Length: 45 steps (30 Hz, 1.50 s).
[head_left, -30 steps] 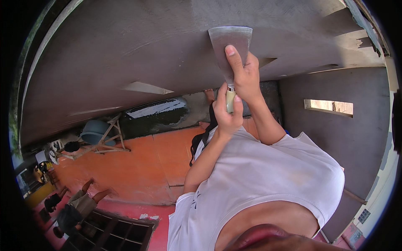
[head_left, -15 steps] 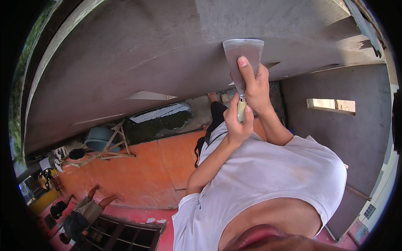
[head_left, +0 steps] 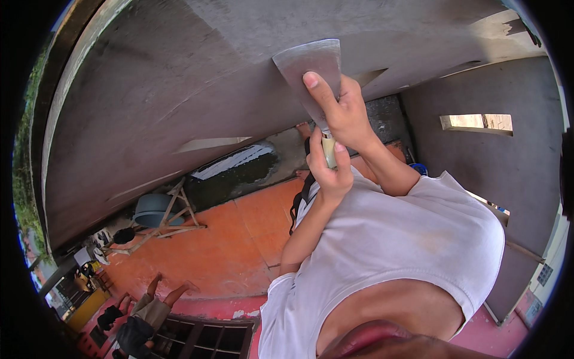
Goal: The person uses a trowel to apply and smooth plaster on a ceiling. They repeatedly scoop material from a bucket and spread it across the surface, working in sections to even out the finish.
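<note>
Both my hands hold a putty knife [head_left: 312, 84] with a wide flared metal blade, raised in front of a grey plastered wall [head_left: 137, 90]. My left hand [head_left: 332, 170] is closed round its pale handle [head_left: 329, 152], just below the blade. Higher up, my right hand [head_left: 344, 113] grips the blade, its thumb lying flat on the face and its fingers behind, mostly hidden. The blade tilts up to the left, its broad edge at or close to the wall; actual contact cannot be told.
A blue-grey basin [head_left: 156, 209] rests by a wooden stand [head_left: 179, 206] at the left. Dark water [head_left: 239, 173] lies along the wall's foot, beside an orange floor [head_left: 239, 233]. Another person [head_left: 140, 317] is at the lower left. A side wall [head_left: 478, 155] with a slot opening closes the right.
Both hands have moved left and slightly up with the putty knife. Its blade now leans further left. The view has shifted a little too.
</note>
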Motion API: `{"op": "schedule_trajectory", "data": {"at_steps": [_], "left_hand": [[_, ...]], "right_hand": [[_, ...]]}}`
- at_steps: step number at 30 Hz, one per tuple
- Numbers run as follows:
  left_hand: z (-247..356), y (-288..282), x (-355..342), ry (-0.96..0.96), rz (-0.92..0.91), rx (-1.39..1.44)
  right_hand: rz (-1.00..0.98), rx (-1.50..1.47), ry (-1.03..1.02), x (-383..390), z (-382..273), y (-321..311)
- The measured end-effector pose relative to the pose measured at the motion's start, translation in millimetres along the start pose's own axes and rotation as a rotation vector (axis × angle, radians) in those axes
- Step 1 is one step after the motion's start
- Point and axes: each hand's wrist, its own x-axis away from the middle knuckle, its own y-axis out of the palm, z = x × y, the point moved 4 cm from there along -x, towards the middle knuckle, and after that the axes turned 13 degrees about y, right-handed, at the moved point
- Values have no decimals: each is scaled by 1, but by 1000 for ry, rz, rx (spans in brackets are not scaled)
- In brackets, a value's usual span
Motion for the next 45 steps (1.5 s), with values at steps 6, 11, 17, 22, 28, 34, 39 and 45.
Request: {"op": "schedule_trajectory", "data": {"at_steps": [6,11,17,22,28,34,39,45], "left_hand": [[-1,-17,-11,18,66,-2],[-5,-10,-1,-5,-13,-9],[-6,-6,1,17,-11,14],[-6,-7,1,-4,-18,25],[4,-8,0,-6,-16,32],[2,7,-3,45,118,75],[-9,-26,-11,29,124,21],[5,-65,-13,-18,52,-80]], "right_hand": [[-105,55,15,-8,0,18],[-30,20,15,-2,5,7],[10,50,10,-1,4,3],[2,72,27,-2,2,3],[29,20,58,1,2,5],[34,120,-26,-5,7,-1],[65,-38,-154,-8,13,25],[18,-156,-179,2,25,48]]}}
